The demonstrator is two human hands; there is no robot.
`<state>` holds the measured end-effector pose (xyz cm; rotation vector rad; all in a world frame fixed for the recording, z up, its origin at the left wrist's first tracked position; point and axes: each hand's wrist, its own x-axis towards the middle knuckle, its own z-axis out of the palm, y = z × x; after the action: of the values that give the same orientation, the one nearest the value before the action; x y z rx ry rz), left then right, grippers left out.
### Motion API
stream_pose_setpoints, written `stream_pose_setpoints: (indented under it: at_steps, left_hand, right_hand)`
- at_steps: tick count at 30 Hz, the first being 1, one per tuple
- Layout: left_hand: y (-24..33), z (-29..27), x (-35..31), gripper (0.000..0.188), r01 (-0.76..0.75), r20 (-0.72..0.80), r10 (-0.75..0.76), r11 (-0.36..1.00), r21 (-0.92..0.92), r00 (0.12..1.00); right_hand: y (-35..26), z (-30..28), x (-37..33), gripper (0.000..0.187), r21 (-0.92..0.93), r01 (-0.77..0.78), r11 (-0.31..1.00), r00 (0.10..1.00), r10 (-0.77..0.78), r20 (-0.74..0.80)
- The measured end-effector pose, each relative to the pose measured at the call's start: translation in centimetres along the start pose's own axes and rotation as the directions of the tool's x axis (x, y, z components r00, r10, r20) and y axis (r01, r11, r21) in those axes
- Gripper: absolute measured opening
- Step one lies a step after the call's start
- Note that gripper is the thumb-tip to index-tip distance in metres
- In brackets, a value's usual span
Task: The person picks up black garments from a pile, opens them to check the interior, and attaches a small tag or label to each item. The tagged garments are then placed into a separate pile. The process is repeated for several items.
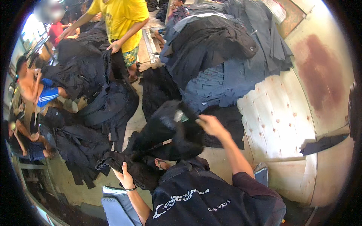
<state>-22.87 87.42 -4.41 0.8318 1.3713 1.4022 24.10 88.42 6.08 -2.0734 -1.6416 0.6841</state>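
A black cloth garment [166,130] is stretched in front of me between my two hands, smeared by motion in its middle. A pale label shows inside it near the right end. My right hand [212,125] is closed on its upper right edge, arm reaching forward. Lower and to the left, my left hand [125,177], with a dark band at the wrist, grips a bunched end of the same garment. Its exact kind cannot be made out through the folds and blur.
Dark garments are heaped on the left [79,128]. A tall pile of black and blue-grey garments [222,81] stands ahead right, beside a pale tufted panel [279,116]. A person in a yellow shirt [122,22] handles dark cloth ahead; other people sit at far left.
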Motion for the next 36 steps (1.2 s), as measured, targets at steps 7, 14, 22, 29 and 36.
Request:
stream_pose_setpoints:
  at_steps: [7, 14, 22, 29, 36]
  left_hand:
    - [-1.7, 3.6, 2.4, 0.064, 0.099, 0.237, -0.104, 0.994, 0.034, 0.966]
    - [-3.2, 10.5, 3.1, 0.058, 0.113, 0.310, -0.137, 0.989, 0.094, 0.941]
    - [-3.7, 20.7, 0.4, 0.061, 0.279, 0.242, -0.268, 0.960, -0.011, 0.932]
    - [-0.7, 33.3, -1.5, 0.054, 0.282, 0.561, -0.181, 0.955, -0.097, 0.807]
    - [7.6, 34.6, 2.8, 0.052, -0.178, 0.357, 0.058, 0.933, 0.312, 0.932]
  right_hand:
    - [7.7, -24.2, -8.1, 0.043, -0.277, -0.461, 0.843, 0.881, 0.398, -0.255]
    - [14.3, -32.3, -7.8, 0.034, -0.480, -0.460, 0.747, 0.876, 0.293, -0.383]
    - [24.2, -14.6, 2.3, 0.041, -0.361, -0.488, 0.795, 0.870, 0.477, -0.125]
    - [4.0, 0.7, 9.6, 0.105, 0.600, 0.223, 0.768, 0.907, -0.389, 0.161]
    - [6.5, -6.6, 13.6, 0.046, 0.528, -0.059, 0.847, 0.986, -0.033, 0.163]
